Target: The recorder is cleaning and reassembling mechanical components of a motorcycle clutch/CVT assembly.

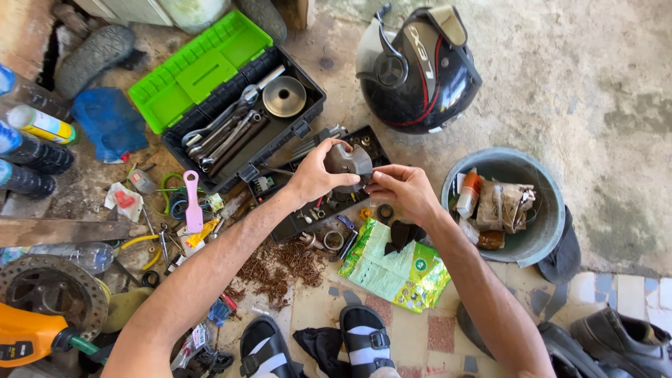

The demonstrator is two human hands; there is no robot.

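As seen from the head camera, the left hand (pixel 313 178) grips a small grey metal part (pixel 348 162) at frame centre, while the right hand (pixel 400 190) pinches its lower edge. Toolbox (pixel 231 105) lies at 10 o'clock, helmet (pixel 420 70) at 1 o'clock, bucket (pixel 539 231) at 3 o'clock.

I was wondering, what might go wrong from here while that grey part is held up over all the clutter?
1. The grey part is pinched between the left hand and right hand above the black parts tray; if dropped, it could scatter the small rings and bolts there.
2. Rusty screws lie loose beside the sandalled feet and could prick a foot.
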